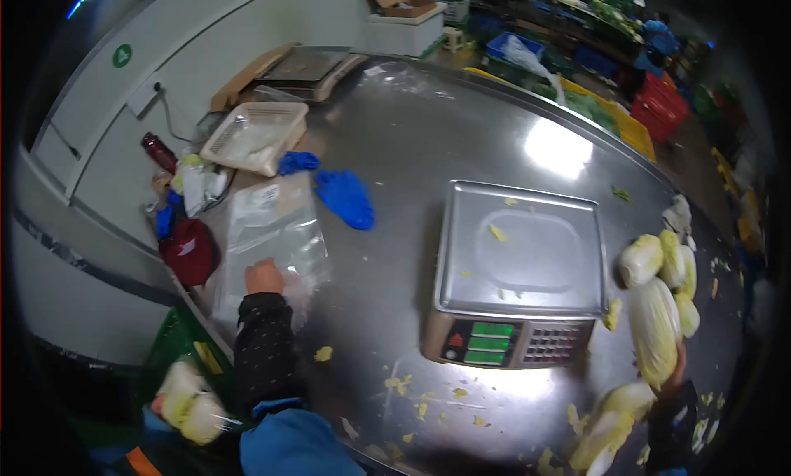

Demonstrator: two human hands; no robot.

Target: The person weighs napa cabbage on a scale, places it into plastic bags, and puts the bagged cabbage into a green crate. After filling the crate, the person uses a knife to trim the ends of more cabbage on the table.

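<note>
The left hand (264,276) lay palm-down on a stack of clear plastic bags (272,229), fingers flat and pressed onto the top bag; whether any bag was pinched between them could not be told. Its sleeve was dark with small dots, with a blue jacket (297,443) below. The right hand (674,369) was closed around the lower end of a long napa cabbage (655,332), holding it upright near the table's right edge. From the left hand, the bags stretched toward 12 o'clock; a pair of blue gloves (346,198) lay at 1 o'clock, just beside the bags, and a pale plastic basket (254,136) sat farther out at 12 o'clock. A red cap (189,252) rested at 9 o'clock, near the table's left edge. A digital scale (517,274) with lit green readouts stood at 3 o'clock of the left hand, between the two hands, its steel pan bearing a few leaf scraps. More cabbages (659,260) clustered at 12 o'clock of the right hand, touching one another, and another cabbage (611,422) lay at 8 o'clock of it. Yellow leaf bits were scattered over the steel table (461,130) in front of the scale.
</note>
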